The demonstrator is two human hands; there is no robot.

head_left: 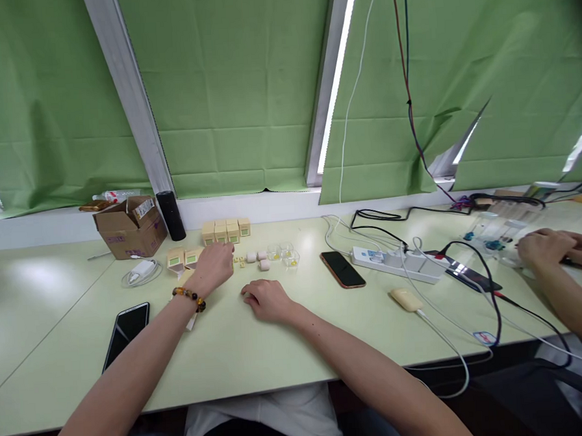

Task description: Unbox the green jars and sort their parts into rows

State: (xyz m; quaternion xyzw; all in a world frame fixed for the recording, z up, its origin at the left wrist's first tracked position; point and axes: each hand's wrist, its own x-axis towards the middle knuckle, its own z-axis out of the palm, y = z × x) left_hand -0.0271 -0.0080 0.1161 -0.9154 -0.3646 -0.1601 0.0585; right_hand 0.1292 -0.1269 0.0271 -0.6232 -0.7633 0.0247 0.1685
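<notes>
A smooth, pale table (259,356) fills the lower frame. From the lower left, the left hand (213,269) stretches palm down to left of centre; its fingertips are too hidden to tell whether they pinch anything. The right hand (268,300), mid-frame, rests loosely half-curled on the tabletop. Beyond them, around the centre, sit square card boxes (221,231), clear round cups (274,253), pinkish cylinders (264,265) and tiny yellow pieces (242,265).

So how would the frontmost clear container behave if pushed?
The container looks low and wide, so it would probably slide rather than tip. Its transparent walls suggest light, stiff plastic. The yellow contents might shift inside.
</notes>
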